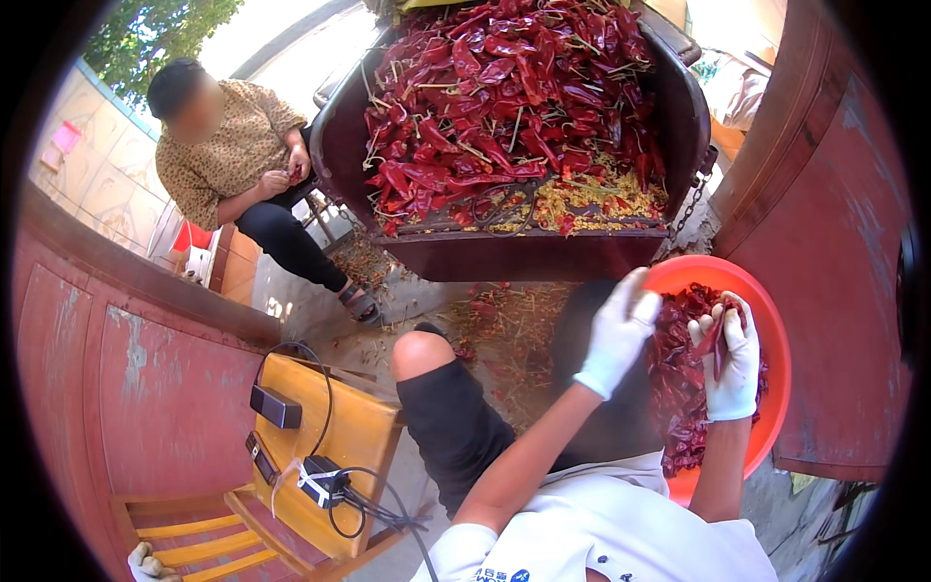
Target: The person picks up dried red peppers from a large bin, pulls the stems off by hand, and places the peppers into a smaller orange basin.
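My left hand [621, 335], in a white glove, hovers at the left rim of an orange-red plastic basin [782, 364]. Its fingers are smeared by motion, so whether they pinch anything is unclear. Over the basin, my right hand [733, 373], also gloved, is closed on a dried red chili pepper [718, 351]. Many dark red chili pieces [679, 417] fill the basin below. Ahead of me, a heap of dried red chilies [514, 97] with pale stems lies in a dark metal cart bed [524, 257]; yellow seeds [621, 199] are scattered along its front.
At the far left a seated person [228, 145] holds something small in both hands. A wooden chair [320, 417] at my left carries a black box, a phone-like device and cables. Red doors [834, 262] stand at both sides. Stems and chili bits litter the floor [504, 330].
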A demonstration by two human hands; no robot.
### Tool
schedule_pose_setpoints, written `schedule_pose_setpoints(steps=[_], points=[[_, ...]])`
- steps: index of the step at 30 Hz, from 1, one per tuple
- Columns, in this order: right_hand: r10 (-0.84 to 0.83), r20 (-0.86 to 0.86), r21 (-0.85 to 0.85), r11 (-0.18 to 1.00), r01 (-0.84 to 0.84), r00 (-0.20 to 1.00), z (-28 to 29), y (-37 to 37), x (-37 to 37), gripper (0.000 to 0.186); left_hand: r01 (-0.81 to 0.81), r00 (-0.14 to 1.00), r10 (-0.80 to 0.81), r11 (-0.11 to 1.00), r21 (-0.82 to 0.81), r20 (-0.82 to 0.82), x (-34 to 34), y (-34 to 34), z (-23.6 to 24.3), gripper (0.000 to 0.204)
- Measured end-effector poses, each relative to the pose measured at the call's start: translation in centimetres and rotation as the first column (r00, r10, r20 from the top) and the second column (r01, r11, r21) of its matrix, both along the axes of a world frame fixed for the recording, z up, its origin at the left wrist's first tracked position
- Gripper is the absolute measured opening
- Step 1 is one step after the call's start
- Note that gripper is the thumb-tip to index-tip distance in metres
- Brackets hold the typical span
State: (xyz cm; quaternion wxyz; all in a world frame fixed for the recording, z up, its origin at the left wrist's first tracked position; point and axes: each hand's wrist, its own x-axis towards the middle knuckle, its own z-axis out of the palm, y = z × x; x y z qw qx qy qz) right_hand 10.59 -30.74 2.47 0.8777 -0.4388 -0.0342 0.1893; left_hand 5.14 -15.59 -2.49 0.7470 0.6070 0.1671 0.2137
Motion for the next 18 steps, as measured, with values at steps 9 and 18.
schedule_pose_setpoints(steps=[9,18], points=[[0.127,-0.159,0.185,0.978,-0.096,0.979,1.3,0.7,-0.1,0.031,0.077,0.995,-0.091,0.964,0.254,0.043,0.1,4.4,1.4,0.041],[0.337,-0.136,0.037,0.942,-0.335,0.932,-1.5,4.8,-2.1,0.036,-0.142,0.811,0.560,-0.088,0.986,0.167,-2.6,20.5,2.7,0.045]])
